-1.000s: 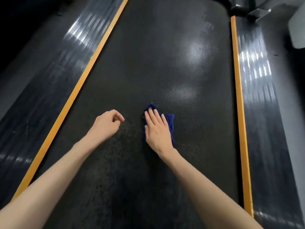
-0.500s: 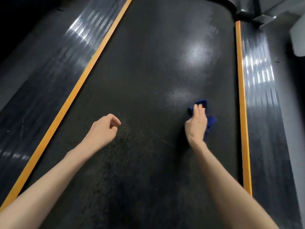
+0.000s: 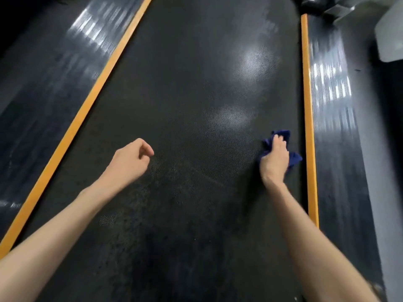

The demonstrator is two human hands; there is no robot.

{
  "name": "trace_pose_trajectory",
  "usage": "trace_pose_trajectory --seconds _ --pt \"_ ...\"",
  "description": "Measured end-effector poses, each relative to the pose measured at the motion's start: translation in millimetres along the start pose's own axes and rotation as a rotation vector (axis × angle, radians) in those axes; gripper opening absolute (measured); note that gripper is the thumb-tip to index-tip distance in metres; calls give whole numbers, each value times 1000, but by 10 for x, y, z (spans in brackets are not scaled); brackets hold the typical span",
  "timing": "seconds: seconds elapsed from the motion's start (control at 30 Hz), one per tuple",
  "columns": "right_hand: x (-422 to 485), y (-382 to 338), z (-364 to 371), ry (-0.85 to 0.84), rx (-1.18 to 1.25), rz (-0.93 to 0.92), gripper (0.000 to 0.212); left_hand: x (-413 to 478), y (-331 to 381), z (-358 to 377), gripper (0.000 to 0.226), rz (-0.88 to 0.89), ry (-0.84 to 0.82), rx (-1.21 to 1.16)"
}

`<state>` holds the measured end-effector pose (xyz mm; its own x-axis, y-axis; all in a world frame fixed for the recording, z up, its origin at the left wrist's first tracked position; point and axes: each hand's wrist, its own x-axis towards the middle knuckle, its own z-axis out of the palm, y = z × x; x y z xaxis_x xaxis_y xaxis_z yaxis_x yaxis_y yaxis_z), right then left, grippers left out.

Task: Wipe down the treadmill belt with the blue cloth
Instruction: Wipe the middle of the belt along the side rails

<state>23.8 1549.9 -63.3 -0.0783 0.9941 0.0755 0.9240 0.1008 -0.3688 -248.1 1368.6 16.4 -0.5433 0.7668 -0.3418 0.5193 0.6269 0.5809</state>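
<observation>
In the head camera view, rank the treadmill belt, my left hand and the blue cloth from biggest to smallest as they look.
1. treadmill belt
2. left hand
3. blue cloth; the right hand covers part of it, so second versus third is unsure.

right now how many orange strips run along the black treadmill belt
2: the left orange strip edges the black treadmill belt; the right orange strip lies beside the blue cloth.

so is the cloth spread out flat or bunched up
Bunched up. The cloth sits crumpled under the right hand on the belt, uneven folds poking out on both sides of the hand.
</observation>
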Motion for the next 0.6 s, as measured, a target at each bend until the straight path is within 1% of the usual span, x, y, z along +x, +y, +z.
trace_pose_trajectory --seconds 0.03,0.1,0.13,0.17,0.2,0.23,0.27,0.3,0.37,0.4,0.47,0.5,0.53,0.57,0.6 --pt "-154 -225 71 -4 46 20 45 -23 -18 4 19 -20 -3 15" --pt "-720 -547 269 -23 225 -95 28 -66 -35 32 17 -46 -28 37" --pt "-1007 -655 325 -71 242 -288 31 -79 -38 45 16 -57 -38 40" --pt "-1248 -707 278 -229 184 -562 40 -87 -32 50 16 -66 -46 43" --pt "-1359 -655 197 -314 93 -818 48 -95 -20 52 16 -73 -48 46" --pt "-1262 -514 135 -351 77 -978 46 -106 -18 48 17 -75 -45 50" --pt "-1058 -317 81 -345 65 -1001 42 -109 -13 44 18 -72 -44 52" --pt "-829 -139 28 -271 63 -924 41 -128 -15 31 19 -68 -48 61" --pt "-382 243 -88 -98 17 -618 44 -187 -41 -8 21 -63 -60 84" --pt "-211 385 -143 -53 -12 -479 48 -207 -59 -36 22 -63 -64 94" --pt "-140 367 -127 -53 -15 -209 59 -235 -89 -94 22 -66 -67 104" --pt "-213 199 -117 -54 33 -137 57 -243 -96 -114 23 -70 -64 100" --pt "-344 4 -72 -42 77 -107 51 -248 -90 -124 23 -75 -62 93" --pt "-571 -196 -10 -77 140 -150 48 -249 -76 -126 24 -77 -66 92" --pt "-890 -348 38 -146 140 -298 46 -250 -58 -119 25 -74 -72 90"
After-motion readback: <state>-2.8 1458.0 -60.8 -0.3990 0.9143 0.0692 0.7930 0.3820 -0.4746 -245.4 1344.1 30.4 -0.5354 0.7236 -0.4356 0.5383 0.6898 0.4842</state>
